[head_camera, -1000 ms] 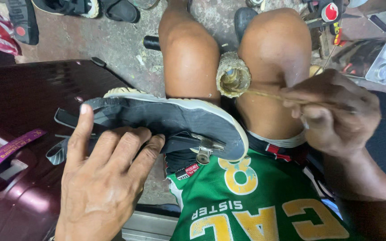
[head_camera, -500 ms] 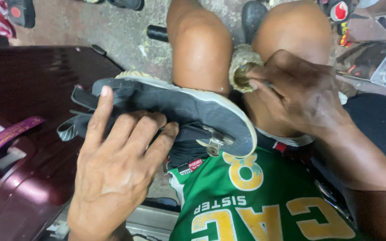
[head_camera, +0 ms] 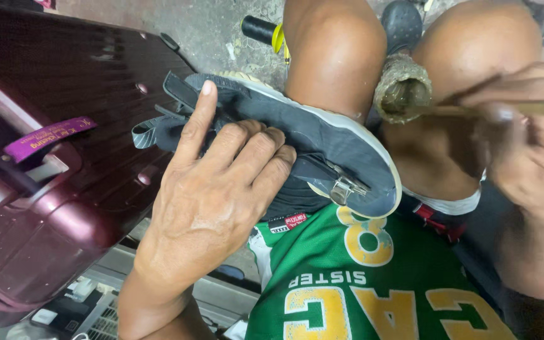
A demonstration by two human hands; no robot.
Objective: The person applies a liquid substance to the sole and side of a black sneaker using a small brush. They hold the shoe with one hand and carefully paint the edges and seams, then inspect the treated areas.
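My left hand (head_camera: 215, 182) presses flat on a dark grey sandal (head_camera: 322, 135) with a pale sole edge, straps and a metal buckle, resting across my lap and left knee. My right hand (head_camera: 524, 151) grips a thin wooden stick (head_camera: 448, 111) whose tip sits in a small grimy round tin (head_camera: 402, 83) wedged between my knees. The hand is blurred.
A maroon hard-shell suitcase (head_camera: 51, 157) with a purple tag lies at the left, touching the sandal's straps. A black spool with yellow thread (head_camera: 262, 30) and a dark shoe (head_camera: 401, 22) lie on the concrete floor ahead. Clutter sits under the case at bottom left.
The view has dropped closer. My right hand drew back to the right from the tin, keeping the stick's tip in it. My left hand stays pressed on the sandal.
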